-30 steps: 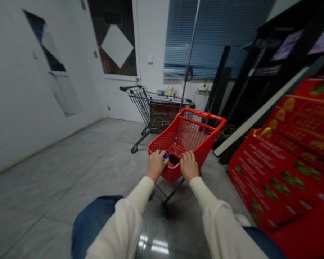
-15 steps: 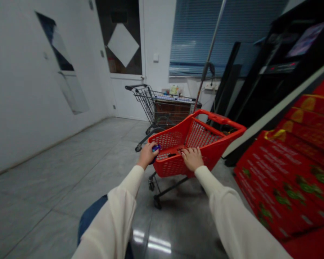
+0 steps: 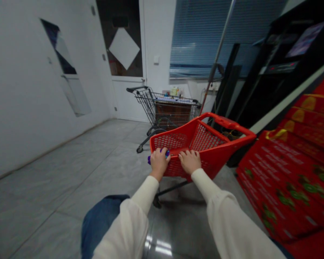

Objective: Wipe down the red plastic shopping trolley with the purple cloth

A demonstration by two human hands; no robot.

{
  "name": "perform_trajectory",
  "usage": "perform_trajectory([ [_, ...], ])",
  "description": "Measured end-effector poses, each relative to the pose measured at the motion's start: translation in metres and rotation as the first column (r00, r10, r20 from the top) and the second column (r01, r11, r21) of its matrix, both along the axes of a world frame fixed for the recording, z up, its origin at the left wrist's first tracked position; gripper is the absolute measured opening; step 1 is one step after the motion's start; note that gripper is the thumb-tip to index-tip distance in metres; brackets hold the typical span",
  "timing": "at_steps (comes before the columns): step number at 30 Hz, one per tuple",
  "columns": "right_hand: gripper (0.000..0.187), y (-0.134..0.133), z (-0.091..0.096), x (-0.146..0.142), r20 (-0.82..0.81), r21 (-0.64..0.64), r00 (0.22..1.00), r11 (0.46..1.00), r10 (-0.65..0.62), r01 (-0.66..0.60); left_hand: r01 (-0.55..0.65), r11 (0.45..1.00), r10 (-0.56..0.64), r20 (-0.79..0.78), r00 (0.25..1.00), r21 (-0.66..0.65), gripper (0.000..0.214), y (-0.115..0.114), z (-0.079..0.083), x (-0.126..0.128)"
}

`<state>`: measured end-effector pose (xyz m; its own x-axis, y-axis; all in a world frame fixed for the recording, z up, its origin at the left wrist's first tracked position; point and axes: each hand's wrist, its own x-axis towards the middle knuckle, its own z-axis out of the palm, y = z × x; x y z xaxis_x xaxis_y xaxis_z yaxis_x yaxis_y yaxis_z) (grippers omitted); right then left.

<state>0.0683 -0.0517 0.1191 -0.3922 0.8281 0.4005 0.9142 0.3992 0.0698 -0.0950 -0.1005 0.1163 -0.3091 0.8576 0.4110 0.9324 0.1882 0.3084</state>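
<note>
Left hand closed over the near rim of a red plastic shopping cart, fingers wrapped around a small blue-purple object, its ends poking out on either side of the fist; exact kind of object too hidden to tell. Right hand just beside it at 3 o'clock, fingers curled down over the same rim, gripping only the rim as far as visible. Both arms reaching in from 6 o'clock in cream sleeves, with a denim-covered knee below the left arm.

Cart directly ahead at 12 o'clock, leaning to the right, its red mesh sides angled and its far rim rising toward 1 o'clock. Beneath it, a dark metal frame and one small wheel on a grey tile floor.

Farther out at 11 o'clock, a wire cart carrying a brown box, in front of a white door. At 1 o'clock, blue window blinds behind a thin metal pole. At 2 o'clock, black display stands. At 3 o'clock, stacked red cartons printed with green fruit. At 9 o'clock, a white wall.
</note>
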Motion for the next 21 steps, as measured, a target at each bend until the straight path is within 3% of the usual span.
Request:
perform_trajectory([
  [3,0.04,0.002,0.004,0.011,0.026,-0.007,0.999,0.999,0.042,-0.042,0.019,1.0,-0.02,-0.011,1.0,-0.014,0.032,-0.005,-0.005,-0.028],
  [6,0.035,0.002,0.0,0.015,-0.041,0.032,0.998,0.999,0.046,-0.044,-0.039,0.999,0.039,0.038,0.999,-0.013,0.031,-0.004,-0.006,-0.045],
  [11,0.03,-0.004,-0.012,0.009,-0.162,0.038,0.984,0.997,0.066,-0.061,-0.102,0.994,0.104,0.044,0.994,-0.036,0.032,0.011,0.001,-0.023],
  [15,0.03,-0.006,-0.015,0.013,-0.181,0.047,0.982,0.998,0.059,-0.051,0.0,1.0,0.0,0.007,1.0,-0.013,0.031,0.017,0.004,0.0],
  [18,0.032,-0.005,-0.016,0.022,-0.194,0.075,0.979,0.996,0.065,-0.051,0.102,0.995,-0.102,0.006,0.995,-0.003,0.032,0.013,0.002,-0.008],
  [21,0.033,-0.005,-0.02,0.03,-0.193,0.104,0.977,0.992,0.087,-0.067,0.075,0.997,-0.073,0.067,0.995,-0.025,0.032,0.009,-0.002,-0.028],
])
